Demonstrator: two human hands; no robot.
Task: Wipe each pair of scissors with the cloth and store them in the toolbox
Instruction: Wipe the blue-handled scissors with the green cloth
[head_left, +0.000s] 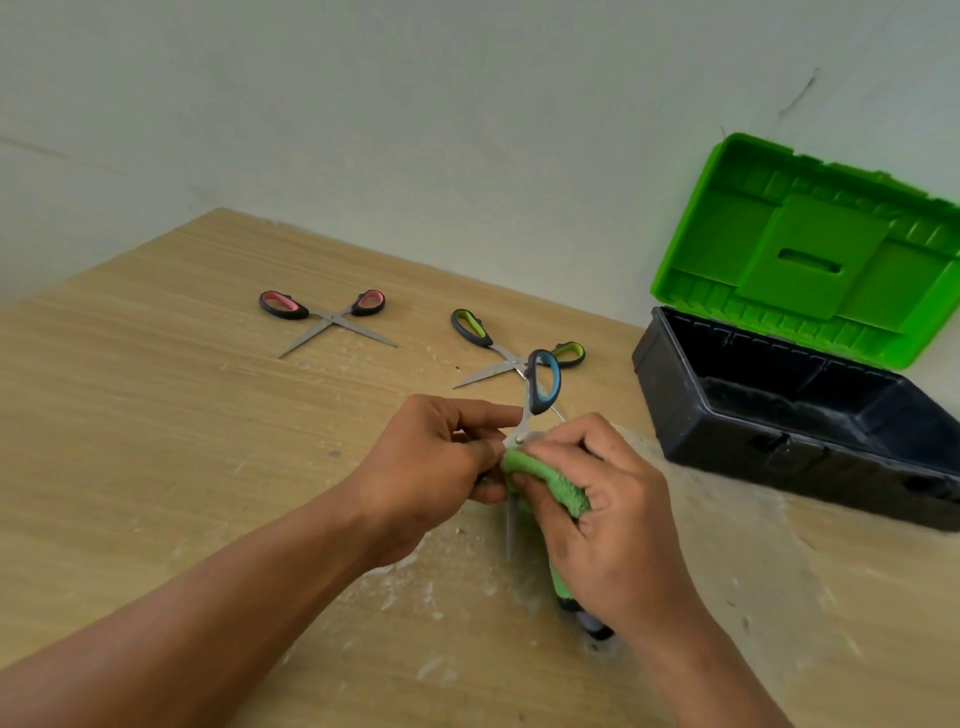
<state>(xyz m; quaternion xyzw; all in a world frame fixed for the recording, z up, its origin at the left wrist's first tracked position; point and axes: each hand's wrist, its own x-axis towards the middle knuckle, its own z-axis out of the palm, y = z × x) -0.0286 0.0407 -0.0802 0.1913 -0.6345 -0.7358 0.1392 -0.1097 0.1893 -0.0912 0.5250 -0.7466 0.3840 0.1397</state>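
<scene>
left hand (431, 457): fingers pinched | right hand (597, 514): fingers curled, gripping

Landmark: toolbox (800, 415), black, lid (810, 249) swung up and back against the wall, top opening unblocked, inside looks bare. Between toolbox and right hand (608, 514): bare table (156, 415) strip, passable. Left of toolbox: green-handled scissors (511, 351) lying open, blades spread, partly behind the raised blue handle of the held scissors (543, 384). Farther left of toolbox: pink-handled scissors (327, 314), open, with bare table between the two pairs. Far left of the toolbox and toward the camera: wide bare table.
</scene>
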